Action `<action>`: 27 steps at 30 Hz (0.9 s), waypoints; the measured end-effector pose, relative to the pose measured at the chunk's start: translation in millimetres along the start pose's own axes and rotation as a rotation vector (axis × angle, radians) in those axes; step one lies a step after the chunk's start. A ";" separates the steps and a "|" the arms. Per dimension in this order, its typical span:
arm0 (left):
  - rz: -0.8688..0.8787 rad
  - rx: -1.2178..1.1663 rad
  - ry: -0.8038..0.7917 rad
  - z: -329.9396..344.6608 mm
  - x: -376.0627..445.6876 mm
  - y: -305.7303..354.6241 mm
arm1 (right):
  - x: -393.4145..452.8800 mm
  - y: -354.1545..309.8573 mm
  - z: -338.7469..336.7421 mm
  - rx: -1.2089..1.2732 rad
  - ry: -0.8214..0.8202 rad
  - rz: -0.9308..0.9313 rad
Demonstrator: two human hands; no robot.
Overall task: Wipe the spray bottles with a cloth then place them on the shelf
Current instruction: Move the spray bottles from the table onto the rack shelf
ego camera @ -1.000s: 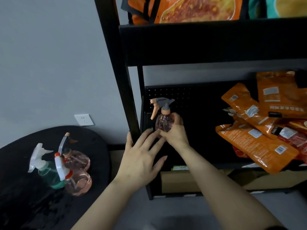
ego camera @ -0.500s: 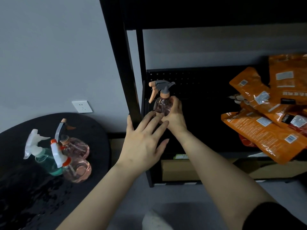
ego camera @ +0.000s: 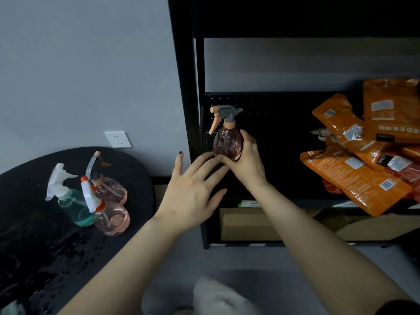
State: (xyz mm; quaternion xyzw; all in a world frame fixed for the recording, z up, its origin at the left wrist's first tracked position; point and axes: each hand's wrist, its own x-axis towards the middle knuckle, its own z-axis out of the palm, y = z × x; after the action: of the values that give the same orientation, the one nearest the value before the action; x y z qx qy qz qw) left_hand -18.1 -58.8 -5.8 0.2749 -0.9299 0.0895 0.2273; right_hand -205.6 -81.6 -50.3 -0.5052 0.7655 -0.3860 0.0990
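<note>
While right hand [ego camera: 246,162] grips pink bottle [ego camera: 228,143], left hand [ego camera: 193,194] lies spread.

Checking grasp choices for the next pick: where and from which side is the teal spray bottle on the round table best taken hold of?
Probably by the neck just under the white trigger head, or the upper body, of the teal spray bottle. Come from its left: it stands upright on the round black table, and two pink spray bottles crowd its right side, while its left looks free.
</note>
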 end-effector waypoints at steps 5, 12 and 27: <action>-0.035 -0.026 -0.021 -14.9 -23.8 -5.1 | -41.6 -11.6 -13.0 0.073 0.035 -0.125; -0.151 0.014 -0.081 -40.2 -70.7 -25.5 | -110.4 -39.7 -14.7 0.168 0.042 -0.343; -0.426 0.106 -0.086 -59.3 -184.7 -114.8 | -145.2 -105.3 161.9 0.094 -0.520 -0.284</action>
State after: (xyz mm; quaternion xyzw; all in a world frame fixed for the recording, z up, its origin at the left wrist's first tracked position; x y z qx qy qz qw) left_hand 205.1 -50.3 -35.9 0.4804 -0.8535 0.0766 0.1866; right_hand 23.7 -57.9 -122.7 -0.6840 0.6173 -0.2889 0.2600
